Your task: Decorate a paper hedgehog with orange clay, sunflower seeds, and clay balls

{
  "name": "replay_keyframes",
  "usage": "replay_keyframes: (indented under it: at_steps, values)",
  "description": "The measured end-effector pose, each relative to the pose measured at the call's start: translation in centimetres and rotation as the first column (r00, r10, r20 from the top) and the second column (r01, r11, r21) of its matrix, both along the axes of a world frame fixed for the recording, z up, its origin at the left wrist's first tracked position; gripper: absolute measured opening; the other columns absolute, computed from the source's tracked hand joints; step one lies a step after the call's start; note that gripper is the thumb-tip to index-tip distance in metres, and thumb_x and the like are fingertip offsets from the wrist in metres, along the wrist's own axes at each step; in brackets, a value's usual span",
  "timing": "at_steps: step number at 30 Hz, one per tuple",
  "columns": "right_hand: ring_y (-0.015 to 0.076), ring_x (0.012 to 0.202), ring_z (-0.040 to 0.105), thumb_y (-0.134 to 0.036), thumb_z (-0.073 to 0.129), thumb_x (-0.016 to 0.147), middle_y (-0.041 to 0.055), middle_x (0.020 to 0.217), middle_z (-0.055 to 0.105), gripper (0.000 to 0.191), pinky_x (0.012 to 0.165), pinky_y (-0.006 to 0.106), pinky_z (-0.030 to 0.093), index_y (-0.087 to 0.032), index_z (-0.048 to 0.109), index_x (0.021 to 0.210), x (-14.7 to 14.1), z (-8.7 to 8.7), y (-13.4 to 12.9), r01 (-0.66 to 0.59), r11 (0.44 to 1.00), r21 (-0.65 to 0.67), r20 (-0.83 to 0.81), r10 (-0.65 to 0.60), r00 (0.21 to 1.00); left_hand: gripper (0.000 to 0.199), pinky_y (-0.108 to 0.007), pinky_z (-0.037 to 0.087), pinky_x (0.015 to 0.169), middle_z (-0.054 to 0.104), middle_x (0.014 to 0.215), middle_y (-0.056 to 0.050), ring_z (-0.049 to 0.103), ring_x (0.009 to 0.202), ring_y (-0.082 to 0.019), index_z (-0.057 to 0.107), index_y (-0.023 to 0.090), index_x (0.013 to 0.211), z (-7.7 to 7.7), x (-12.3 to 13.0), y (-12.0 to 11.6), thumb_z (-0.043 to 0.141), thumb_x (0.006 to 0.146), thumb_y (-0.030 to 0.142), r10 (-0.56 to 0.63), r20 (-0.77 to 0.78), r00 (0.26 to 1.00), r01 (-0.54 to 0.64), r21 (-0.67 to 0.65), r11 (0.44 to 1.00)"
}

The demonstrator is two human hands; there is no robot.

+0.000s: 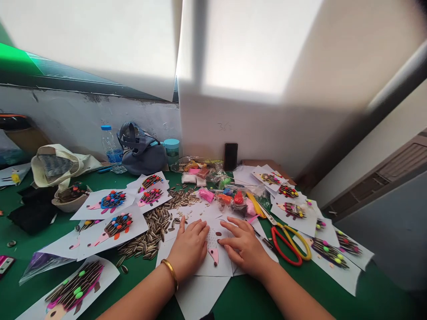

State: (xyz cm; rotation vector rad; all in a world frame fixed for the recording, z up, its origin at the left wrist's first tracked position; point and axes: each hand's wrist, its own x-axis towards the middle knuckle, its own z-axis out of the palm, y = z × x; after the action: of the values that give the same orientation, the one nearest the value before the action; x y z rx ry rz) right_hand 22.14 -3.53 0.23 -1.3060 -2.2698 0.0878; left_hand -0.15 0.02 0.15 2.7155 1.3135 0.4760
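Observation:
Between my two hands, a hedgehog shape [212, 243] with a pink pointed face and small brown pieces lies on white paper [218, 270]. My left hand [190, 242] rests flat on the paper along the shape's left side, fingers spread, holding nothing; a gold bangle circles the wrist. On the other side, my right hand [242, 244] has its fingers apart, the fingertips near the brown pieces at the shape's right edge. A heap of striped sunflower seeds [150, 231] spreads to the left of the paper. Bags of coloured clay [238, 198] lie beyond my hands.
Red and yellow scissors [287, 244] lie right of my right hand. Finished hedgehog cards [118, 226] cover the left side, with more cards [328, 255] at right. A bottle [111, 146], blue bag [143, 153] and phone [231, 156] stand behind.

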Motion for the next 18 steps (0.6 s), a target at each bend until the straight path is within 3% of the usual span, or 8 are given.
replay_keyframes:
  at_steps: [3,9,18]
  values:
    - [0.0281,0.129,0.044,-0.019,0.055,0.085,0.0019,0.132,0.060,0.031,0.106,0.053,0.035,-0.032,0.071,0.109,0.20,-0.04,0.17,0.046,0.999,0.007,-0.034,-0.046,0.998,0.039,-0.059,0.008,0.117,0.060,0.130,-0.007,0.050,0.126,-0.025,0.058,0.024,0.123,-0.01,-0.04,-0.01,0.047,0.086,0.015,0.000,-0.001,1.000,0.000,0.004,1.000]
    - [0.0281,0.128,0.045,-0.019,0.056,0.085,0.0002,0.129,0.062,0.027,0.106,0.054,0.034,-0.033,0.073,0.100,0.28,-0.38,0.23,0.028,1.000,-0.013,-0.041,-0.029,0.999,0.039,-0.059,0.009,0.117,0.060,0.131,-0.007,0.050,0.126,-0.025,0.058,0.024,0.124,0.00,0.03,0.09,0.046,0.087,0.016,0.002,-0.004,1.000,-0.002,0.001,1.000]
    - [0.0272,0.127,0.048,-0.021,0.049,0.089,0.0095,0.122,0.066,0.051,0.106,0.050,0.036,-0.021,0.046,0.139,0.32,-0.87,0.49,0.082,0.996,-0.031,0.007,-0.081,0.997,0.039,-0.058,0.006,0.118,0.060,0.132,-0.007,0.050,0.128,-0.024,0.058,0.025,0.124,-0.09,-0.13,0.10,0.047,0.087,0.016,-0.022,0.032,0.999,0.022,-0.009,1.000]
